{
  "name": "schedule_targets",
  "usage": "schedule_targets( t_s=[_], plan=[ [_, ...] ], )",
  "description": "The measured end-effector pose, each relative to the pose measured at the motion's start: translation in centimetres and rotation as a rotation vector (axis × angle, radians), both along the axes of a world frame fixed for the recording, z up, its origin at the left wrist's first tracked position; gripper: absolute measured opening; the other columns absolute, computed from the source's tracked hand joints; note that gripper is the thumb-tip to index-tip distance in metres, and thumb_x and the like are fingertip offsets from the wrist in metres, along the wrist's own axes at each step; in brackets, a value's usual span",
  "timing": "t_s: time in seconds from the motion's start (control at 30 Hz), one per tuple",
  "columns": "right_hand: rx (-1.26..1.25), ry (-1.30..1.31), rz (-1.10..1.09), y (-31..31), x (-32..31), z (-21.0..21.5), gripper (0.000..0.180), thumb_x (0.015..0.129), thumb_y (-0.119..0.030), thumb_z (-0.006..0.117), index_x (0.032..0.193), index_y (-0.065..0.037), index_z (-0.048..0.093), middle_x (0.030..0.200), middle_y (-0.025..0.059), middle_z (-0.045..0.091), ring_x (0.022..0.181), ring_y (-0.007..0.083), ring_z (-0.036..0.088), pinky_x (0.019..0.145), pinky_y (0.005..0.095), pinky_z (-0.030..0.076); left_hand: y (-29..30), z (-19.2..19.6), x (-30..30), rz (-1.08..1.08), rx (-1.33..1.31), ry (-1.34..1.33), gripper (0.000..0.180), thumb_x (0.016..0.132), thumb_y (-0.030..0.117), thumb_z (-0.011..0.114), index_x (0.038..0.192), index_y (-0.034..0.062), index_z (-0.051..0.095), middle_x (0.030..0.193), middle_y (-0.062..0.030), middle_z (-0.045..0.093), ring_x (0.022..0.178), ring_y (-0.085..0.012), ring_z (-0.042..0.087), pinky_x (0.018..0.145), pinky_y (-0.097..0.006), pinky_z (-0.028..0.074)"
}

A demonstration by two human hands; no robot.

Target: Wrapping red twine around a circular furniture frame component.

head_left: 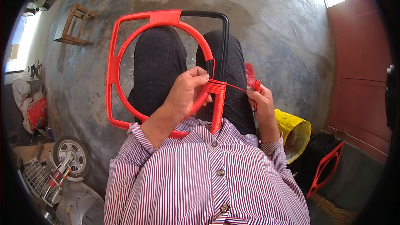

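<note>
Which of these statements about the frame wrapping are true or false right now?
1. The left hand grips the frame at its wrapped ring. True.
2. The right hand pulls a red cord taut. True.
3. The whole frame is already wrapped red. False: its upper right corner is bare black.
4. The yellow bag lies on the person's left. False: it lies on the right.
5. A wheel lies lower left. True.

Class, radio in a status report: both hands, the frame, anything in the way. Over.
Left hand gripping frame at the wrapping. Right hand pulling red cord taut. Frame on lap, part wrapped. Nothing in the way.
</note>
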State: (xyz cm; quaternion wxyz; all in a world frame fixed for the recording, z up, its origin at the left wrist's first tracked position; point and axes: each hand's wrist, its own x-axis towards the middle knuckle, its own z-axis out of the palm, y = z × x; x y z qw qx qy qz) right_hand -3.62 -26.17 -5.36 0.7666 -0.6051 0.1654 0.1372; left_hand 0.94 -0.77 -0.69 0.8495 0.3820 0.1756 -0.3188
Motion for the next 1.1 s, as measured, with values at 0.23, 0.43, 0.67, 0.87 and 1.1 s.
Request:
schedule_targets(
  t_s=[0.23,0.43,0.67,0.87,1.1],
  plan=[
    [-0.263,-0.149,-0.072,0.2,3.3,-0.9,0.014,0.092,-0.015,0.062,0.086,-0.002,0.061,0.073,-0.0015,0.056,0.062,0.0046,0.048,0.056,0.0217,0.037,0.0,-0.4,-0.3,-0.046,0.11,-0.07,0.003,0.097,0.011,0.053,0.097,0.0089,0.051,0.075,-0.0075,0.065,0.055,-0.0181,0.065,0.047,-0.027,0.05],
    [-0.589,-0.419,0.127,2.6,6.2,5.1,0.017,0.088,-0.009,0.064,0.104,-0.003,0.065,0.081,0.0012,0.06,0.072,0.012,0.059,0.066,0.0274,0.048,-0.1,-0.6,-0.4,0.001,0.159,-0.124,0.014,0.1,0.019,0.05,0.107,0.0073,0.052,0.093,-0.0064,0.063,0.079,-0.0131,0.063,0.07,-0.026,0.05],
    [-1.039,-0.973,0.443,8.8,7.1,7.3,0.042,0.073,-0.009,0.073,0.114,-0.011,0.064,0.107,0.0057,0.064,0.104,0.026,0.06,0.086,0.0374,0.049,-0.7,-0.9,-0.7,0.169,0.332,-0.406,0.017,0.1,0.014,0.054,0.113,0.0043,0.054,0.104,-0.0044,0.06,0.085,-0.0096,0.057,0.076,-0.024,0.047],
    [-0.901,-0.665,0.06,5.3,7.0,4.4,0.04,0.069,-0.004,0.077,0.107,-0.009,0.066,0.096,0.0089,0.063,0.096,0.0263,0.061,0.083,0.0385,0.05,0.0,-1.7,-0.2,0.157,0.092,0.003,0.015,0.094,0.0,0.055,0.109,0.0017,0.058,0.099,-0.0061,0.064,0.084,-0.0135,0.062,0.082,-0.03,0.054],
    [-0.961,-0.697,0.372,5.0,5.4,3.5,0.023,0.07,-0.007,0.076,0.092,-0.003,0.071,0.095,0.0074,0.063,0.094,0.0276,0.061,0.082,0.0378,0.051,-0.3,-1.6,-0.2,0.125,-0.098,0.047,0.029,0.091,-0.009,0.05,0.117,-0.0023,0.058,0.11,-0.0123,0.065,0.101,-0.0215,0.066,0.095,-0.035,0.055]
  ],
)
